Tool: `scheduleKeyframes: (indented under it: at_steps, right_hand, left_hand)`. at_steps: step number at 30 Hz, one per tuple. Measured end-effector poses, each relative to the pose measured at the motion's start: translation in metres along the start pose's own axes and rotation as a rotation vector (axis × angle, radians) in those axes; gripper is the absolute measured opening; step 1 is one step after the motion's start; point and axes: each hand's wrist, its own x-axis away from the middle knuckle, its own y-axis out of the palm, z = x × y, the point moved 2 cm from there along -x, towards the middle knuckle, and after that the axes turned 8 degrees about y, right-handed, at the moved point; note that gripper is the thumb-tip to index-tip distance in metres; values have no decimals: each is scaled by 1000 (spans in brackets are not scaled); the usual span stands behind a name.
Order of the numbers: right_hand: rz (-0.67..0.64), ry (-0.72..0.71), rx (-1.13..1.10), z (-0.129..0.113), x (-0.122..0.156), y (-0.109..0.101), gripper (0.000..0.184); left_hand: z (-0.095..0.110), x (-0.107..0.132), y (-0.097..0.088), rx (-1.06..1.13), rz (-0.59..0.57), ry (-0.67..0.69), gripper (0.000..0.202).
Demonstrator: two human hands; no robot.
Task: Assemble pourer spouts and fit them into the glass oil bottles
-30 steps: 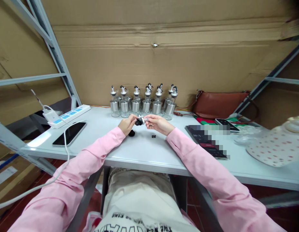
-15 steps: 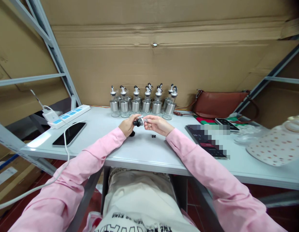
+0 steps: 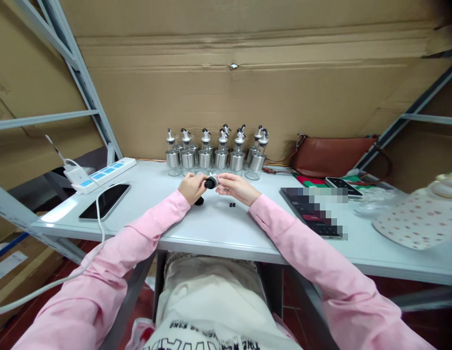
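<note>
A pourer stopper [image 3: 211, 183], with a black ribbed plug and a silver collar, is held up over the table between both hands. The black plug end faces me. My left hand [image 3: 192, 187] is closed on its left side, and the fingers of my right hand [image 3: 236, 187] pinch its right side. Below my left hand lies a round black piece [image 3: 199, 201], partly covered. Two small black caps [image 3: 232, 205] rest on the table under my right hand. Behind stand several glass oil bottles [image 3: 221, 159] with steel sleeves and pourer tops.
A power strip [image 3: 105, 175] and a phone with a white cable [image 3: 104, 201] are at the left. To the right are a dark tablet-like device [image 3: 309, 214], a brown bag [image 3: 331, 158], another phone [image 3: 342, 187] and a dotted pouch [image 3: 415, 218]. Cardboard [image 3: 247, 97] walls the back.
The stopper has turned so that its black plug end points more toward me. Both hands have shifted only slightly and still hold it.
</note>
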Motion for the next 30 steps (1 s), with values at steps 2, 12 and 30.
scheduleKeyframes:
  at_steps: [2, 12, 30]
  right_hand:
    - [1, -25, 22, 1, -2, -1, 18]
    - [183, -258, 333, -2, -1, 3, 20]
    - [210, -474, 538, 1, 3, 7, 20]
  left_hand:
    - [1, 0, 0, 15, -14, -12, 24]
    - [4, 0, 0, -3, -10, 17, 24]
    - [12, -1, -6, -71, 95, -12, 24]
